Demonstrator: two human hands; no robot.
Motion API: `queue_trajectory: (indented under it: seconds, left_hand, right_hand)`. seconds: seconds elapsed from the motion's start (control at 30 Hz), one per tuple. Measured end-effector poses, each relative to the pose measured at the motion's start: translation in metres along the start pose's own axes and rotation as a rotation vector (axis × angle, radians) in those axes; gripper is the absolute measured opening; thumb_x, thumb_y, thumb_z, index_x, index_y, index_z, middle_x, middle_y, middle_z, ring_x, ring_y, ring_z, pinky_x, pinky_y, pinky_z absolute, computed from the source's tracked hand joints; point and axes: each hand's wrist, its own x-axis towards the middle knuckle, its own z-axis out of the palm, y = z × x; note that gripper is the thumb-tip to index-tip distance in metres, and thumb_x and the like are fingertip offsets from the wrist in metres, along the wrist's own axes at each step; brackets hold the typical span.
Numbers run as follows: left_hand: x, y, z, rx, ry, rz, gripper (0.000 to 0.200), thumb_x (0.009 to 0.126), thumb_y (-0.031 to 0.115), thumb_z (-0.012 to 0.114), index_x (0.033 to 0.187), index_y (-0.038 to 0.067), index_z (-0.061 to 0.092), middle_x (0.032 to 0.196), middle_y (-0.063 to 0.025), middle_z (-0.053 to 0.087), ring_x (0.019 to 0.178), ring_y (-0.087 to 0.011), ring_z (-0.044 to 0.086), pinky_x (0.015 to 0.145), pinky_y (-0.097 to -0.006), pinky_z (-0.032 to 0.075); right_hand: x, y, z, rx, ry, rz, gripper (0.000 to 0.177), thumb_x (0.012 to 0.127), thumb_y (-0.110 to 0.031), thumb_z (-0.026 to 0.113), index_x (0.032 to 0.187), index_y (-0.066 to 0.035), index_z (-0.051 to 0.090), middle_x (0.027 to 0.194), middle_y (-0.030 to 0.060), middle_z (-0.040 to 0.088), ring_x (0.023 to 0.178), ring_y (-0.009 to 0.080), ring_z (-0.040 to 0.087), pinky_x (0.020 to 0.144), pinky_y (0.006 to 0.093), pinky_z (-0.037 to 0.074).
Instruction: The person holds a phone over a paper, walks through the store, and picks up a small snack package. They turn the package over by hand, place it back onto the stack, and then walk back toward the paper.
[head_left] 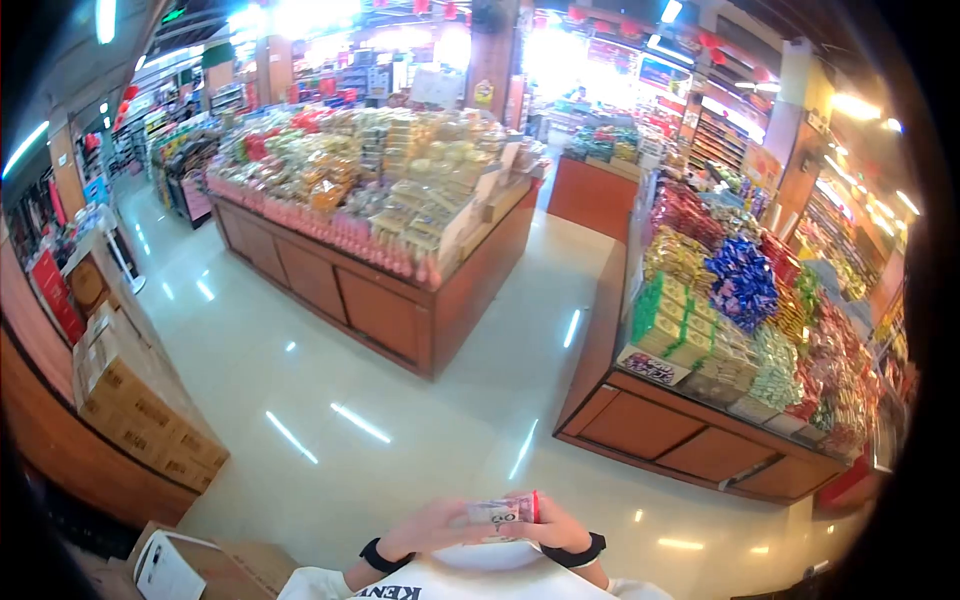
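Close to the body at the bottom centre, a small printed packet (503, 511) with a red right edge is held between both hands. My left hand (438, 527) is wrapped against its left side, fingers closed and slightly blurred. On the right side, my right hand (562, 527) grips the packet near the red edge. Dark bands circle both wrists. A white garment with dark lettering shows just below the hands. The packet's underside is hidden.
A wooden display island (375, 305) heaped with packaged goods stands ahead. Another wooden counter (640, 430) with colourful wrapped goods is at the right. Stacked cardboard boxes (145, 405) stand at the left, and an open carton (215, 568) is at lower left.
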Motion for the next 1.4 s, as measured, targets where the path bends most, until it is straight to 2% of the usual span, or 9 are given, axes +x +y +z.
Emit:
queue_trajectory:
  seconds: [0.1,0.4,0.5,0.57,0.63,0.7,0.8,1.1,1.4]
  left_hand:
    - [0.049,0.019,0.006,-0.028,0.022,0.048,0.037,0.089,0.034,0.060,0.103,0.000,0.060,0.073,-0.0004,0.058,0.065,-0.0087,0.054,0.059,-0.0239,0.044]
    - [0.159,0.025,-0.013,-0.082,-0.136,-0.061,0.033,0.090,0.030,0.058,0.101,-0.001,0.060,0.072,0.0018,0.054,0.065,-0.0056,0.048,0.056,-0.0222,0.040]
    - [0.192,0.035,-0.033,-0.099,-0.186,-0.108,0.031,0.090,0.028,0.058,0.101,-0.001,0.060,0.075,0.0024,0.055,0.067,-0.0054,0.047,0.059,-0.0222,0.039]
    - [0.225,0.028,-0.060,-0.091,-0.217,-0.037,0.033,0.092,0.032,0.055,0.102,0.001,0.058,0.067,0.0041,0.048,0.061,-0.0054,0.043,0.052,-0.0210,0.035]
    - [0.247,0.033,-0.085,-0.138,-0.219,-0.035,0.033,0.092,0.034,0.055,0.102,0.002,0.058,0.068,0.0042,0.047,0.062,-0.0058,0.043,0.053,-0.0215,0.036]
    - [0.271,0.028,-0.117,-0.083,-0.222,-0.067,0.036,0.091,0.034,0.057,0.108,0.002,0.057,0.075,0.0015,0.051,0.067,-0.0074,0.049,0.058,-0.0224,0.041]
    - [0.306,0.032,-0.163,0.093,-0.108,0.200,0.040,0.088,0.032,0.062,0.115,0.003,0.056,0.084,-0.0019,0.056,0.076,-0.0101,0.054,0.067,-0.0246,0.045]
    - [0.389,0.058,-0.274,-0.002,-0.107,0.073,0.037,0.085,0.025,0.065,0.114,0.003,0.060,0.096,-0.0058,0.061,0.086,-0.0145,0.057,0.080,-0.0292,0.045]
    - [0.492,0.049,-0.328,0.064,-0.219,0.015,0.032,0.083,0.020,0.066,0.108,0.001,0.061,0.094,-0.0089,0.062,0.087,-0.0170,0.058,0.080,-0.0301,0.045]
  right_hand:
    - [0.000,-0.019,-0.037,0.026,0.098,0.009,0.019,0.081,-0.018,0.067,0.084,0.000,0.060,0.072,0.0043,0.054,0.065,0.0131,0.049,0.058,0.0282,0.039]
    - [0.014,-0.002,-0.116,0.161,0.186,-0.020,0.031,0.079,-0.009,0.068,0.105,0.003,0.056,0.092,0.0033,0.060,0.083,0.0110,0.054,0.074,0.0248,0.044]
    - [0.041,-0.026,-0.128,0.142,0.299,-0.130,0.026,0.081,-0.021,0.069,0.085,0.002,0.059,0.070,-0.0029,0.051,0.063,0.0074,0.043,0.056,0.0249,0.036]
    - [0.066,-0.001,-0.165,0.174,0.245,0.005,0.032,0.079,-0.013,0.070,0.103,0.004,0.055,0.090,0.0027,0.058,0.081,0.0107,0.051,0.071,0.0254,0.042]
    - [0.094,-0.005,-0.185,0.284,0.239,0.087,0.038,0.078,-0.008,0.069,0.111,0.004,0.055,0.101,0.0062,0.062,0.090,0.0119,0.057,0.076,0.0249,0.047]
    - [0.135,-0.028,-0.199,0.262,0.289,0.028,0.024,0.078,-0.012,0.069,0.095,0.002,0.059,0.084,0.0008,0.059,0.075,0.0083,0.051,0.065,0.0242,0.042]
    - [0.186,-0.043,-0.225,0.266,0.320,0.012,0.025,0.077,-0.012,0.068,0.096,0.003,0.061,0.082,-0.0006,0.059,0.073,0.0067,0.049,0.064,0.0234,0.042]
    - [0.304,-0.054,-0.298,0.266,0.224,-0.124,0.036,0.083,-0.016,0.064,0.112,0.004,0.057,0.094,0.0030,0.061,0.082,0.0082,0.053,0.073,0.0249,0.045]
    - [0.372,-0.037,-0.406,0.089,0.098,-0.112,0.034,0.080,-0.019,0.069,0.103,0.004,0.061,0.084,0.0033,0.059,0.072,0.0119,0.052,0.066,0.0253,0.043]
